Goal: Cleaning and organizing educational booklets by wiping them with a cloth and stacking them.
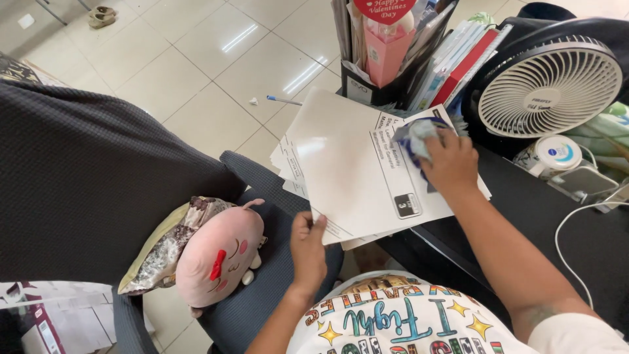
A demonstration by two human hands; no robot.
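Note:
My left hand (pixel 308 248) pinches the near corner of a stack of glossy white sheets (pixel 341 164) that juts off the edge of a black desk (pixel 563 262). Printed black text runs along the top sheet's right side. My right hand (pixel 451 162) presses a crumpled blue and white cloth (pixel 413 136) onto the far right part of the top sheet, near the desk's back.
A white desk fan (pixel 549 85) stands at the right. A black file holder (pixel 393 78) with books and a pink box sits behind the sheets. A small white round tub (pixel 550 154) and a white cable (pixel 570 229) lie on the desk. A pink plush pillow (pixel 219 255) rests on a dark chair (pixel 98 183).

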